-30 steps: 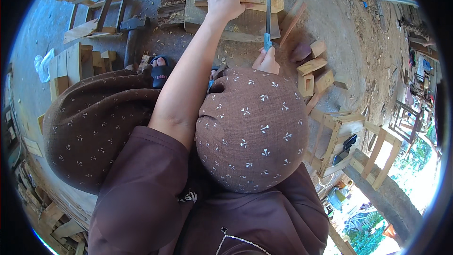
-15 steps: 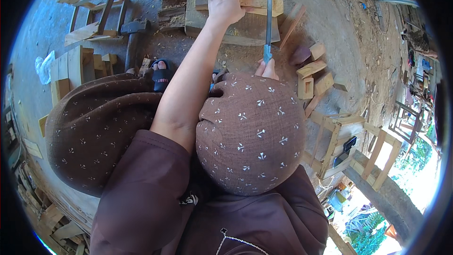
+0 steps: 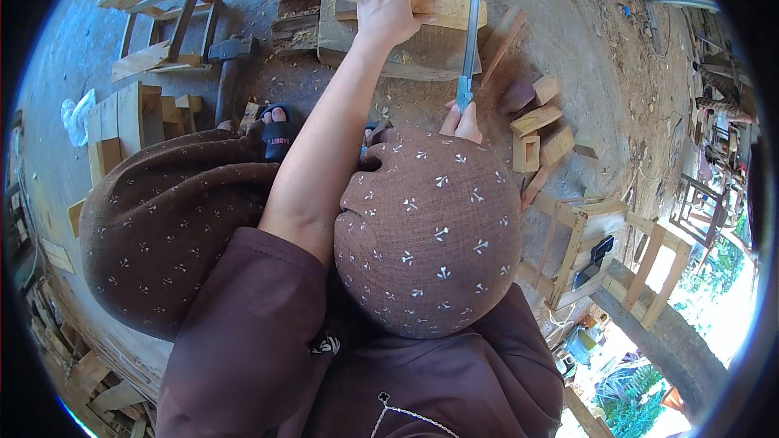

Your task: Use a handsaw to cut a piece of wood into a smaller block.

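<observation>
The left hand (image 3: 388, 12) grips a wooden bar (image 3: 449, 8) lying on a broad wooden block (image 3: 434, 53); the right hand (image 3: 464, 122), partly behind the knee (image 3: 428, 235), holds what looks like a hacksaw (image 3: 471, 36) across the bar's right end.

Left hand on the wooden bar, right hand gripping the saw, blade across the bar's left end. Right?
Wrong end: in the head view, the saw crosses the wooden bar near its right end. Left hand on the bar and right hand gripping the saw are correct.

Dark maroon shirt (image 3: 243, 349), white-sprigged brown trousers (image 3: 426, 235), silvery necklace (image 3: 414, 413), black sandal (image 3: 277, 147).
</observation>
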Motion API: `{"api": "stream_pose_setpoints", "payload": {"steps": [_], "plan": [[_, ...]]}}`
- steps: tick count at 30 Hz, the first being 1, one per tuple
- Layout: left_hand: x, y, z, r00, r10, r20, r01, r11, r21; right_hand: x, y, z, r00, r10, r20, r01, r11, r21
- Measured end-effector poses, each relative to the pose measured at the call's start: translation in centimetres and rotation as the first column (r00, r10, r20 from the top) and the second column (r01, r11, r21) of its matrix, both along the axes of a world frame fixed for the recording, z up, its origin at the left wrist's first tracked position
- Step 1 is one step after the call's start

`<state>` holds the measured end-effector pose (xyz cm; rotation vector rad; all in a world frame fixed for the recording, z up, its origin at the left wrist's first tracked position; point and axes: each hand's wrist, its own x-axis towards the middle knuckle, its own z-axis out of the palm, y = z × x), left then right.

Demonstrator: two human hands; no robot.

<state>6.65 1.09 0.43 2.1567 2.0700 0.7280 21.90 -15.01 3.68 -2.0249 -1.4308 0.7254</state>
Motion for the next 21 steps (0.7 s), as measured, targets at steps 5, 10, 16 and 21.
{"api": "stream_pose_setpoints", "payload": {"steps": [5,10,16,21], "plan": [[0.1,0.0,0.0,1.000,-0.004,0.005,0.004,1.000,-0.016,0.4,0.3,-1.1,1.000,0.030,0.007,-0.031,0.999,0.027],[0.1,0.2,-0.4,1.000,0.004,0.007,-0.005,0.998,0.070,0.4,0.5,-1.5,0.998,0.057,0.008,-0.058,0.998,0.031],[0.0,0.1,-0.4,1.000,0.000,0.016,-0.001,0.998,0.058,0.0,0.5,-0.8,1.000,0.017,0.026,-0.015,0.998,-0.060],[0.2,0.1,-0.2,1.000,0.002,0.026,-0.004,0.999,0.052,0.5,0.4,-1.3,1.000,0.022,0.000,-0.022,0.999,-0.036]]}}
